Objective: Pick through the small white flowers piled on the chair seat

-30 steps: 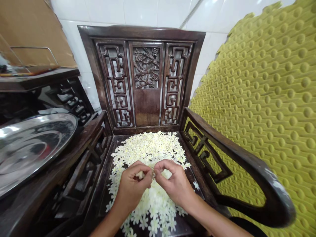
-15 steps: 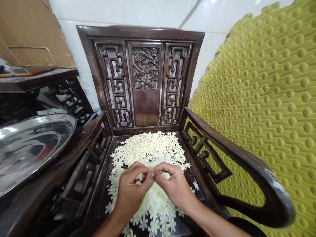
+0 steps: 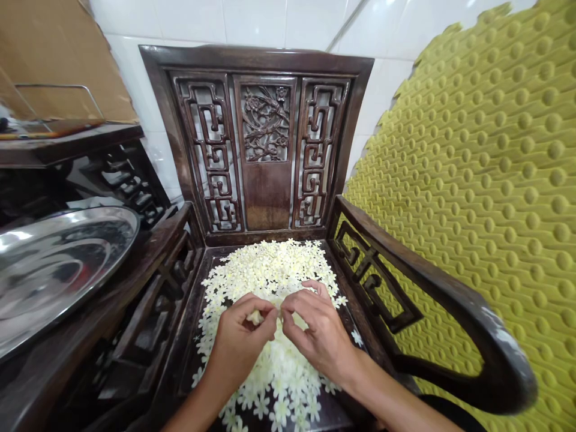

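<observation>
A thick layer of small white, yellow-centred flowers (image 3: 270, 264) covers much of the dark wooden chair seat (image 3: 193, 324). Over its middle, my left hand (image 3: 245, 333) is closed in a pinch, with a pale flower (image 3: 255, 317) showing inside the curled fingers. My right hand (image 3: 317, 330) pinches thumb against forefinger right beside the left fingertips, its other fingers loosely raised. Whatever lies between the right fingertips is too small to make out. Both hands hover just above the flowers, and part of the layer is hidden beneath them.
A carved chair back (image 3: 267, 186) rises behind the seat. Wooden armrests stand on both sides, the right armrest (image 3: 427, 288) curving toward me. At left is a round metal tray (image 3: 58, 264). A yellow bumpy mat (image 3: 486, 168) leans at right, and cardboard (image 3: 58, 54) stands back left.
My right hand has turned and its outer fingers have lifted and spread, while its thumb and forefinger stay by the left fingertips. The left hand has shifted only slightly.
</observation>
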Action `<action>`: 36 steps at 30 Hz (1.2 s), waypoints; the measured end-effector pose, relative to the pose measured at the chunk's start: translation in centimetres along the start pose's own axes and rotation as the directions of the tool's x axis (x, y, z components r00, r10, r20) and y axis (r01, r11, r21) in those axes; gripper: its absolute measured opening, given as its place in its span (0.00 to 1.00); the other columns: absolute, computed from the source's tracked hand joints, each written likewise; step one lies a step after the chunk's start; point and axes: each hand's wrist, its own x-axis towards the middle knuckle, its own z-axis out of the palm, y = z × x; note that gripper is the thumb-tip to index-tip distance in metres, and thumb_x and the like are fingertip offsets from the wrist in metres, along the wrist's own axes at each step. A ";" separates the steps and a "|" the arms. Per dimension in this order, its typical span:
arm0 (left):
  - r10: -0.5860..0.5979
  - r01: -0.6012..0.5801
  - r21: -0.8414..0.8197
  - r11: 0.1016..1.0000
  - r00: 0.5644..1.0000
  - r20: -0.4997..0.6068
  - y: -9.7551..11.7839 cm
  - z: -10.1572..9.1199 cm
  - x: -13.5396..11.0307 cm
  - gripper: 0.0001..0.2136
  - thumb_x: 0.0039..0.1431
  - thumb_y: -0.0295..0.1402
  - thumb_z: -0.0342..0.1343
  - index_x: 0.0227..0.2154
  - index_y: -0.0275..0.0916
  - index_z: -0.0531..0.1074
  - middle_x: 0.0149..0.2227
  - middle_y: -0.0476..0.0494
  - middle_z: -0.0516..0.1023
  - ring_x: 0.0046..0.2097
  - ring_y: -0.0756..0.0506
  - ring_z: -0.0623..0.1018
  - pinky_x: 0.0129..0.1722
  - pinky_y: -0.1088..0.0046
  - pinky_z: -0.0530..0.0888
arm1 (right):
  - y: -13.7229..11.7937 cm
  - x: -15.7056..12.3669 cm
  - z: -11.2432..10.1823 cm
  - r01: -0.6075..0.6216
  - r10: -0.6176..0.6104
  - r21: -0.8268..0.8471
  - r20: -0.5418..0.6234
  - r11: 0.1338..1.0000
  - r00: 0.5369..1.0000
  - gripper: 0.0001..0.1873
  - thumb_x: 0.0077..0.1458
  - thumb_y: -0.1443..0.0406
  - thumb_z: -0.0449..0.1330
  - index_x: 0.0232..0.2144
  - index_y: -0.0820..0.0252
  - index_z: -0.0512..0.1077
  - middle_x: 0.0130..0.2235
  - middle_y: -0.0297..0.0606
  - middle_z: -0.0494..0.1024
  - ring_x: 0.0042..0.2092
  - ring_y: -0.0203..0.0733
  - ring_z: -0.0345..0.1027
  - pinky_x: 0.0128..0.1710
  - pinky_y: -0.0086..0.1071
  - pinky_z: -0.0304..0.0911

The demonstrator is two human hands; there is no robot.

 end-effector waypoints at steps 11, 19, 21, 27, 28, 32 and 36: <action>-0.098 0.107 -0.093 0.990 0.991 0.093 0.0 -0.5 0.1 0.12 0.61 0.41 0.57 0.28 0.37 0.76 0.24 0.50 0.71 0.19 0.54 0.68 0.18 0.78 0.64 | 0.5 0.0 0.1 0.025 -0.025 -0.009 -0.050 1.000 0.998 0.08 0.61 0.73 0.54 0.32 0.58 0.68 0.30 0.33 0.75 0.33 0.37 0.68 0.49 0.40 0.56; -0.093 0.106 -0.114 0.988 0.989 0.115 0.0 -0.4 0.3 0.14 0.62 0.42 0.56 0.28 0.37 0.76 0.24 0.50 0.71 0.19 0.54 0.68 0.18 0.78 0.63 | 0.4 0.1 0.0 0.003 -0.003 0.000 -0.008 1.000 1.000 0.08 0.62 0.73 0.53 0.33 0.57 0.68 0.31 0.35 0.75 0.33 0.40 0.67 0.47 0.40 0.57; -0.092 0.106 -0.113 0.988 0.988 0.121 -0.2 -0.4 0.2 0.14 0.62 0.42 0.56 0.29 0.37 0.76 0.24 0.50 0.71 0.19 0.54 0.67 0.18 0.78 0.63 | 0.4 0.1 0.0 0.002 -0.002 0.006 -0.008 1.000 1.000 0.08 0.62 0.73 0.52 0.33 0.57 0.68 0.31 0.35 0.75 0.33 0.40 0.67 0.47 0.41 0.57; -0.073 0.084 -0.104 0.991 0.991 0.109 0.0 -0.4 0.1 0.12 0.62 0.41 0.56 0.32 0.37 0.77 0.26 0.50 0.70 0.20 0.54 0.67 0.18 0.78 0.63 | 0.2 0.3 -0.2 -0.045 0.047 0.047 -0.027 0.998 0.999 0.08 0.61 0.72 0.54 0.30 0.57 0.67 0.29 0.33 0.73 0.32 0.39 0.65 0.42 0.37 0.57; -0.073 0.084 -0.099 0.991 0.991 0.108 0.1 -0.4 0.1 0.12 0.62 0.41 0.57 0.32 0.37 0.77 0.26 0.50 0.70 0.20 0.54 0.67 0.18 0.78 0.64 | 0.1 0.4 -0.2 -0.055 0.056 0.053 -0.028 0.997 0.998 0.08 0.61 0.72 0.54 0.30 0.57 0.66 0.28 0.33 0.73 0.32 0.39 0.65 0.42 0.37 0.57; -0.087 0.096 -0.098 0.991 0.992 0.095 0.4 -0.4 0.2 0.12 0.59 0.41 0.60 0.31 0.36 0.78 0.28 0.48 0.72 0.21 0.54 0.68 0.17 0.80 0.64 | 0.0 0.4 -0.3 -0.071 0.074 0.069 -0.041 0.995 0.996 0.08 0.61 0.72 0.54 0.30 0.57 0.67 0.29 0.33 0.72 0.33 0.39 0.64 0.41 0.36 0.57; -0.101 0.110 -0.107 0.988 0.991 0.091 0.4 -0.4 0.3 0.11 0.57 0.40 0.61 0.30 0.36 0.78 0.29 0.48 0.72 0.20 0.54 0.69 0.17 0.80 0.64 | -0.1 0.4 -0.4 -0.081 0.085 0.083 -0.041 0.993 0.996 0.08 0.61 0.71 0.54 0.30 0.57 0.67 0.28 0.33 0.72 0.34 0.40 0.64 0.41 0.36 0.58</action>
